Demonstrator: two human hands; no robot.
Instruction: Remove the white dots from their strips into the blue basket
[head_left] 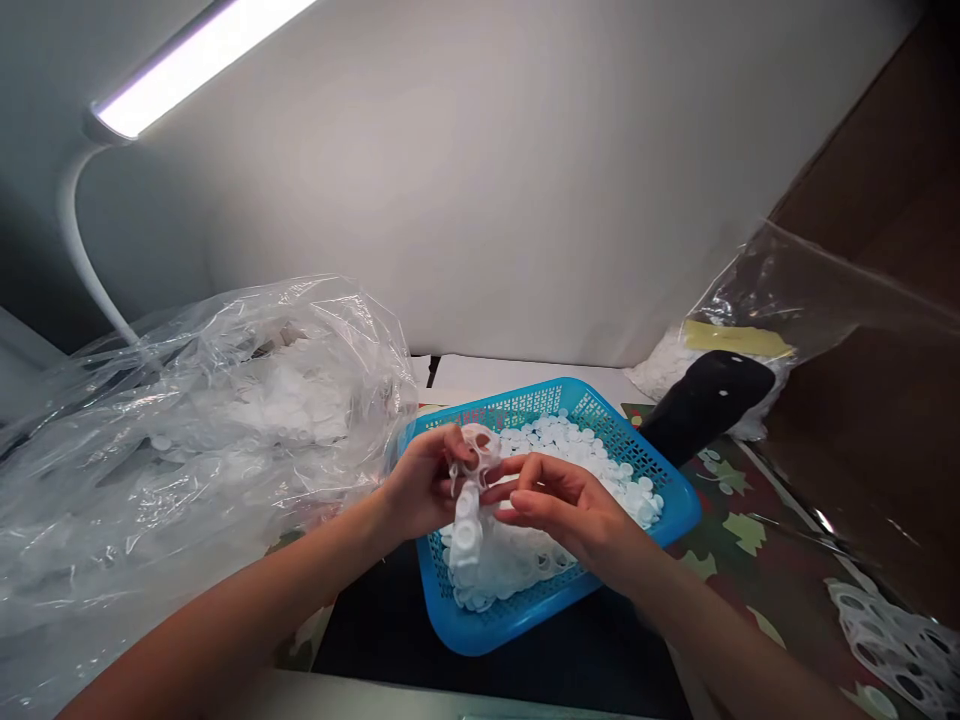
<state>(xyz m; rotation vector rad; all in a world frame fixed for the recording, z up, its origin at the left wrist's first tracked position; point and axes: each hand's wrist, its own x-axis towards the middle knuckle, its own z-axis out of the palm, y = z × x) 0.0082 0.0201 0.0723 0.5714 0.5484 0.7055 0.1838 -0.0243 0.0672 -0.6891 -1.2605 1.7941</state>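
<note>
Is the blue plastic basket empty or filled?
Partly filled: the blue plastic basket holds small round white pieces, its far wall bare above them.

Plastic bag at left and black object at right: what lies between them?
The head view shows a blue basket of white discs, with left hand and right hand above it.

A thin, white, flexible-looking strip of joined rings and round discs [466, 530] is pinched in the left hand [426, 480], bunched at its far end, where open holes show. Its narrow near end droops above the left part of a blue, perforated plastic basket [679, 515] holding loose, small, white round discs [562, 440].
</note>
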